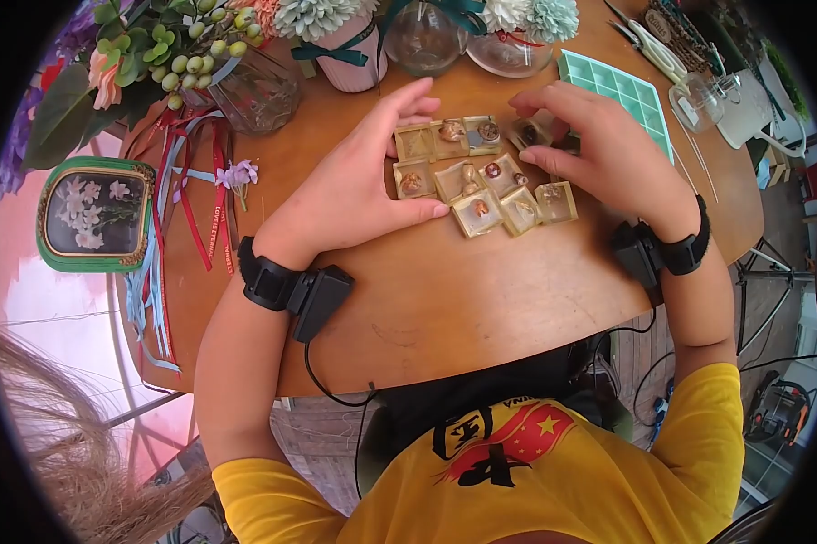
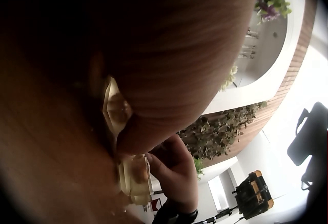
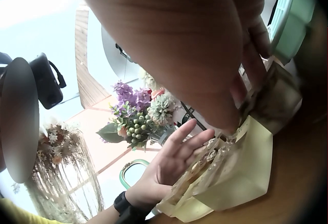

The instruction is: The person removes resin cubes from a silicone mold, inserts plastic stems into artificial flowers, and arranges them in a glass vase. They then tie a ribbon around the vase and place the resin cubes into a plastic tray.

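Several clear yellowish resin blocks (image 1: 472,181) with shells and other small brown things inside lie close together on the wooden table. My left hand (image 1: 354,181) is spread along the cluster's left side, thumb tip at the lower left blocks and fingers by the upper left ones. At the upper right, my right hand (image 1: 599,136) holds a darker-looking resin block (image 1: 528,134) between thumb and fingers, at the cluster's edge. The right wrist view shows that block (image 3: 279,98) beneath the fingers, beside a paler block (image 3: 241,167). Part of it is hidden by the hand.
A mint-green compartment tray (image 1: 617,95) lies beyond my right hand. Vases with flowers (image 1: 350,54) line the back. Ribbons (image 1: 186,190) and a green-framed flower picture (image 1: 96,215) are on the left. White-handled scissors (image 1: 658,50) and a glass jar (image 1: 699,104) stand right.
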`<state>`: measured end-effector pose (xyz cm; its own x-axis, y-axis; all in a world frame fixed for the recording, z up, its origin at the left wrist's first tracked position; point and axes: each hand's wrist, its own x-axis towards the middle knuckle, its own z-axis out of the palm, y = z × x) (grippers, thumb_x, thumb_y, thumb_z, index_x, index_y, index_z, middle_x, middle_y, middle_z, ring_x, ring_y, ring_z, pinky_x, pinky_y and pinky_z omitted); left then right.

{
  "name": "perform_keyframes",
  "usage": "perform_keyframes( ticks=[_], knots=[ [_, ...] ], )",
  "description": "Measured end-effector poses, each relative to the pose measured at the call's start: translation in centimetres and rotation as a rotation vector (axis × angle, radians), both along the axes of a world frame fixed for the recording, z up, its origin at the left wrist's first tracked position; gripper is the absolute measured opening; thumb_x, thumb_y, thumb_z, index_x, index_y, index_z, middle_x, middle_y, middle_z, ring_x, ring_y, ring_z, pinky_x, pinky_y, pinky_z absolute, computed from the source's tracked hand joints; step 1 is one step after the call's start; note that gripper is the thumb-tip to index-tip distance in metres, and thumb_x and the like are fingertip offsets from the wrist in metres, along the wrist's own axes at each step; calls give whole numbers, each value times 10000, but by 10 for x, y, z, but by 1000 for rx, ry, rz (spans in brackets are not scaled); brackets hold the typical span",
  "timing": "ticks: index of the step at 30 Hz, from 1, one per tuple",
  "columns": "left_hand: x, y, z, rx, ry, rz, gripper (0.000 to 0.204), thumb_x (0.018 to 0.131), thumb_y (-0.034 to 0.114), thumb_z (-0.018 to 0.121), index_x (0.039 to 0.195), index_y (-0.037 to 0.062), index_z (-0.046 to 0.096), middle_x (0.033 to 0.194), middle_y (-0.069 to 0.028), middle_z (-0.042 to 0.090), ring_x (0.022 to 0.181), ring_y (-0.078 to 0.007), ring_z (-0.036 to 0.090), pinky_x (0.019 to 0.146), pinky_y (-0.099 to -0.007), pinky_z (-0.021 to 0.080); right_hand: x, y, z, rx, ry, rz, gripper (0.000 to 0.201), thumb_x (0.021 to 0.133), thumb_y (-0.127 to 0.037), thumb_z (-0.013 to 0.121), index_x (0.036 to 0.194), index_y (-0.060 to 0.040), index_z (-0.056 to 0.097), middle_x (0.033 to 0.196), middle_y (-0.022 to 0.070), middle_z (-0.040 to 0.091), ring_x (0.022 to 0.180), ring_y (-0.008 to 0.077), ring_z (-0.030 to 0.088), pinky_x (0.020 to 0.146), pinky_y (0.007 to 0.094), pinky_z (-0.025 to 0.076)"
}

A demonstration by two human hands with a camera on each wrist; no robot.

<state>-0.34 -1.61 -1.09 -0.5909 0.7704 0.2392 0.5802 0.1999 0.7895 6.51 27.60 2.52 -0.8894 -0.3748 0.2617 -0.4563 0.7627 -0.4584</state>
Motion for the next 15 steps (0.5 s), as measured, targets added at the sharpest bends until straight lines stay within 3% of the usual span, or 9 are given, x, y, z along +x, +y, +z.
perform_keyframes(
  ticks=[7, 10, 13, 15],
  knots=[
    [1, 0, 0, 2, -6, 2, 1107, 760, 226, 914, 1621, 77, 234, 1525, -141, 501, 1372, -236, 499, 1047, -354, 416, -5, 3, -6, -81, -15, 40, 395, 854, -131, 800, 1202, -24, 646, 995, 124, 664, 825, 235, 678, 742, 352, 552],
    [1, 0, 2, -36, 12, 12, 1082, 766, 243, 911, 1612, 71, 258, 1522, -128, 507, 1376, -228, 501, 1042, -351, 421, -1, -2, 1, -71, -83, -30, 277, 879, -96, 786, 1117, -31, 660, 968, 64, 661, 832, 188, 663, 784, 332, 535],
    [0, 0, 3, -51, 120, 2, 1010, 759, 240, 906, 1570, 74, 327, 1463, -171, 520, 1349, -319, 525, 1112, -407, 448, -4, 3, -3, -45, -101, -6, 203, 887, -96, 780, 1030, -21, 655, 1017, 70, 660, 862, 198, 661, 795, 328, 532],
    [0, 0, 3, -83, 110, 6, 996, 783, 232, 889, 1586, 86, 317, 1505, -127, 510, 1371, -254, 511, 1057, -369, 438, -6, 4, -7, -71, -40, 29, 213, 881, -114, 788, 1002, -5, 652, 1015, 99, 644, 856, 222, 681, 768, 333, 551]
  ],
)
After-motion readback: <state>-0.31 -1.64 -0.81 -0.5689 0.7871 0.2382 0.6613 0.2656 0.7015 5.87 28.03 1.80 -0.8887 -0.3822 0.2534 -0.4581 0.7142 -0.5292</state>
